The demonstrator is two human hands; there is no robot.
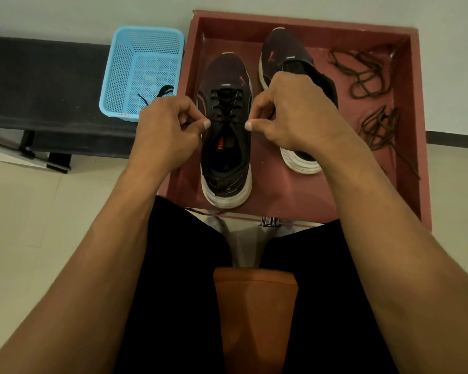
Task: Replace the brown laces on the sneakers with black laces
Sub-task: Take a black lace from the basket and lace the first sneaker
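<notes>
- Black lace point(224, 103) runs crisscross up the laced sneaker point(226, 157), which stands in the left half of the red tray point(416, 130), heel toward the tray's near wall.
- Left hand point(168, 130) and right hand point(289, 114) sit at either side of the top eyelets, over the tray's middle. Each has thumb and forefinger pressed together, apparently pinching one end of the black lace, with the other fingers curled in. The lace ends themselves are too thin to make out inside the pinch.
- Judged from this, the lacing of this shoe is near its end, and tightening or tying is the step in hand.
- Second sneaker point(287, 58) lies toward the tray's far wall, partly behind the right hand; no lace shows on the part in view.
- Brown laces point(362, 74) lie in two loose heaps along the tray's right wall, already off the shoes.
- Spare black lace point(162, 93) sits in the blue basket point(143, 68), just outside the tray's left wall.
- Risks:
  - Neither hand holds the shoe down, so a hard pull could drag or tip it inside the tray.
  - An uneven pull could leave one end too short for a knot.
  - A slack pinch could let an end slip back through its eyelet.
</notes>
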